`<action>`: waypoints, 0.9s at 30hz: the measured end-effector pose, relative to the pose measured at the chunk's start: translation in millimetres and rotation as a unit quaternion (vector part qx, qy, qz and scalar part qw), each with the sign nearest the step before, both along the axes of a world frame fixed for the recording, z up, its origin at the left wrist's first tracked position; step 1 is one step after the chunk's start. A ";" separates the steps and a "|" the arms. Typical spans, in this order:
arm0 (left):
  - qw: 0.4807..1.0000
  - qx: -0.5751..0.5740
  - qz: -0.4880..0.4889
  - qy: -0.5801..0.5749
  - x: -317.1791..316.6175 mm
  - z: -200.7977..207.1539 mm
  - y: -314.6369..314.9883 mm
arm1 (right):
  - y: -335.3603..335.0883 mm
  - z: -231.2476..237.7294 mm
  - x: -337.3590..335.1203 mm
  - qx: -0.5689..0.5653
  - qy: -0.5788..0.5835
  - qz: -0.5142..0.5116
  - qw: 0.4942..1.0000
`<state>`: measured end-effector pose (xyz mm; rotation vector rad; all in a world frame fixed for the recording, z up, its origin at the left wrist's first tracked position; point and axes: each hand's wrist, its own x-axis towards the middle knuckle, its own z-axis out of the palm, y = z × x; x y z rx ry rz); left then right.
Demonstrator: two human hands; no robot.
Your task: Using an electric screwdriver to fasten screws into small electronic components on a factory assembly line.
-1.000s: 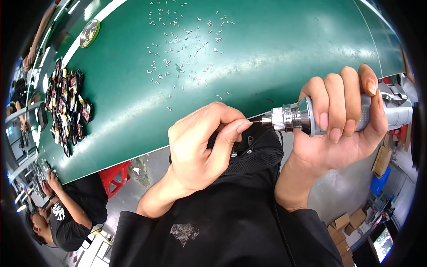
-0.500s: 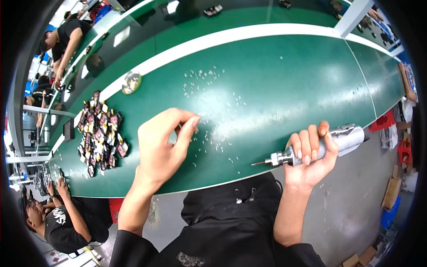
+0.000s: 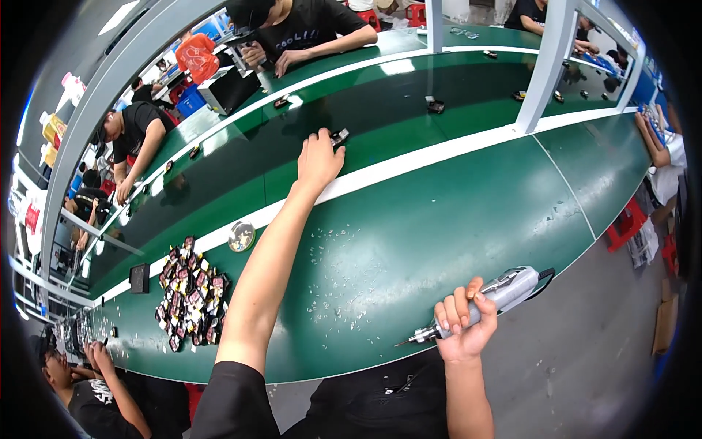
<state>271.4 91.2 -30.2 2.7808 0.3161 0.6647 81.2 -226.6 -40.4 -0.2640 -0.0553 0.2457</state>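
Observation:
My left hand (image 3: 320, 159) reaches across the white rail onto the dark conveyor belt (image 3: 241, 168). Its fingers are stretched out, thumb apart from the index finger, right at a small black electronic module (image 3: 339, 137); whether they touch it is unclear. In my right hand (image 3: 465, 322) lies a silver electric screwdriver (image 3: 508, 290), gripped round its body. The driver's thin bit points left, low over the green table (image 3: 468, 227) near its front edge. Many tiny clear bits (image 3: 329, 274) are scattered on the table between my arms.
A pile of black modules with coloured labels (image 3: 191, 296) sits left of my left forearm, near a round dish of small parts (image 3: 241, 236) and a black box (image 3: 139, 279). A grey post (image 3: 545, 73) stands at the rail. Co-workers sit across the belt and at left.
My left hand has gone from a pinch above the table out to the belt. The view has shifted, showing more of the far side. The screwdriver stays in my right hand.

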 end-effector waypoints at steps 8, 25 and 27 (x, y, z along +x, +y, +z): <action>0.994 0.089 -0.062 0.007 23.5 -4.4 18.0 | -1.1 1.7 -1.1 0.002 0.008 0.022 1.000; 0.854 0.031 -0.517 0.050 -206.9 18.9 -148.6 | -23.9 0.9 -26.5 0.001 0.015 0.059 0.998; 0.858 -0.001 -0.511 0.042 -209.4 13.2 -151.2 | -21.9 0.2 -32.3 -0.008 0.029 0.059 0.998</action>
